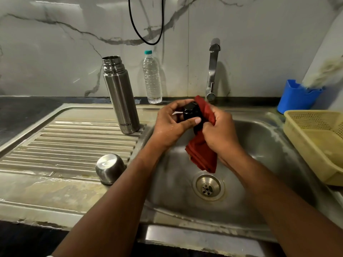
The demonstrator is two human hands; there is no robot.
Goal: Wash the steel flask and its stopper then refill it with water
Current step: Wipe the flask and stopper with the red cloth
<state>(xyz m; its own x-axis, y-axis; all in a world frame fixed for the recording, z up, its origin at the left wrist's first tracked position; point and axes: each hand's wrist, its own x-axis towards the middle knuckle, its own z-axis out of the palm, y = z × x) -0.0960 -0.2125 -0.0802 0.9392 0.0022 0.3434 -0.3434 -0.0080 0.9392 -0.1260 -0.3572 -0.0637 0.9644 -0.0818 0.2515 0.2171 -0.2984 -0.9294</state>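
While the steel cup-lid (109, 168) sits upside down on the near drainboard (70, 145), both hands work above the sink basin (259, 145): the left hand (170, 125) has its fingers curled round the black stopper (191, 113), and the right hand (220, 130) pinches a red cloth (202, 156) against it (the cloth's tail hangs toward the drain (208, 187)). Farther back the open steel flask (120, 95) stands upright on the drainboard, a plastic water bottle (152, 78) and the tap (212, 71) behind.

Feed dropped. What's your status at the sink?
Left hand grips stopper; right hand rubs it with red cloth. Flask open on drainboard. Nothing obstructing.
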